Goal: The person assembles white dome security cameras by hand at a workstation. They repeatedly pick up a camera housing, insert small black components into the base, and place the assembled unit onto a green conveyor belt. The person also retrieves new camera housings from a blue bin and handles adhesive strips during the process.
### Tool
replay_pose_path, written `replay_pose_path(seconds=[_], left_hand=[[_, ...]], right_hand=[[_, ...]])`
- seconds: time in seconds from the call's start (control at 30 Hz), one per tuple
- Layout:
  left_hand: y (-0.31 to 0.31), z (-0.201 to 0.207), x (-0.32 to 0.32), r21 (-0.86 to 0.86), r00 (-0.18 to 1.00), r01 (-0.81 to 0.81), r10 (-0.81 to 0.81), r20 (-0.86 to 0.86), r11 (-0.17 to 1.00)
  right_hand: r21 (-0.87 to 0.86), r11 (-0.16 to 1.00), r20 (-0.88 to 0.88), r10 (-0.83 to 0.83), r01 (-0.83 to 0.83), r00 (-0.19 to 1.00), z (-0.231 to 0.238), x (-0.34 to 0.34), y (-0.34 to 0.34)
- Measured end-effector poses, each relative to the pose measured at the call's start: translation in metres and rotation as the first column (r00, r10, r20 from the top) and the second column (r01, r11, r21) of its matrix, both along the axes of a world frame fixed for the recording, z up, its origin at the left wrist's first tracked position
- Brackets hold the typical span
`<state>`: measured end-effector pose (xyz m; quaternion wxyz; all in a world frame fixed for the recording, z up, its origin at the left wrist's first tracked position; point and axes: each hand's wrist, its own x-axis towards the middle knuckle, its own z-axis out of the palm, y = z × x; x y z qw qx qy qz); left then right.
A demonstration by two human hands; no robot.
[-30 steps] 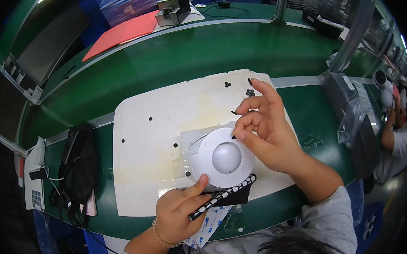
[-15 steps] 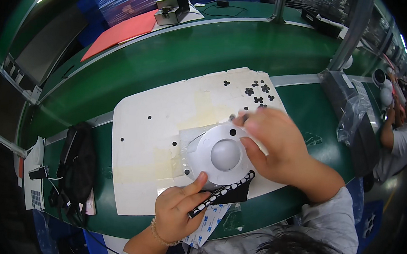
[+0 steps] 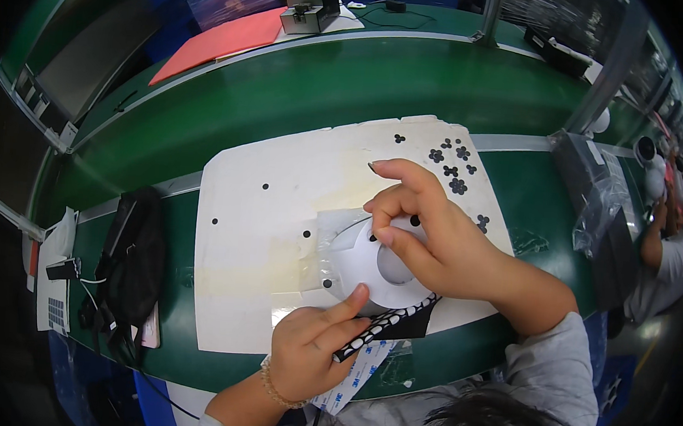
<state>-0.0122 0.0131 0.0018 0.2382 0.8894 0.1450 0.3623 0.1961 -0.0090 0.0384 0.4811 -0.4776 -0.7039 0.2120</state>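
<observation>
On the white mat (image 3: 261,231), a round white dome (image 3: 373,267) sits under the pinching right hand (image 3: 427,235).

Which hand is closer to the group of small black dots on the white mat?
Right. The right hand lies just below the black dots; the left hand is farther, at the mat's near edge.

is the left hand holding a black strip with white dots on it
Yes, the left hand grips a black strip with white dots beside the white round housing.
</observation>
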Motion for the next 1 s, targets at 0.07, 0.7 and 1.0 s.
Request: replay_pose_path(seconds=[0.07,0.7,1.0], left_hand=[[0.001,-0.001,0.001,0.011,1.000,0.000,-0.001,0.014,1.000],[0.000,0.000,0.000,-0.024,1.000,0.007,-0.007,-0.013,1.000],[0.001,-0.001,0.000,-0.028,1.000,0.028,-0.028,-0.002,0.999]], right_hand=[[0.027,0.999,0.027,-0.032,0.031,0.999,-0.001,-0.002,-0.001],[0.009,0.996,0.191,-0.086,0.086,0.978,-0.013,-0.005,-0.045],[0.006,0.996,0.211,-0.091,0.092,0.973,-0.013,-0.007,-0.044]])
